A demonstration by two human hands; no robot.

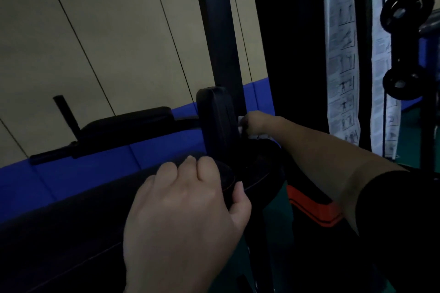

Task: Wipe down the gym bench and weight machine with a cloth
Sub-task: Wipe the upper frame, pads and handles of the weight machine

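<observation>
In the dim head view, the left hand [188, 204] has its grip curled over the bench [71, 233] edge, while the right hand [256, 121] pinches a white cloth [259, 136] just behind the upright black pad [217, 121].

Left hand [183, 207]: gripping the rounded end of the black bench pad [71, 216], fingers curling over its edge. Right hand [256, 122]: reaching forward beyond the left, pinching a white cloth [260, 136] (mostly hidden) just behind the upright black pad [217, 123]. Machine upright [219, 31]: rising directly above that pad. Pulley wheels [404, 43]: hanging right of the right forearm, beside instruction sheets [342, 62].
</observation>
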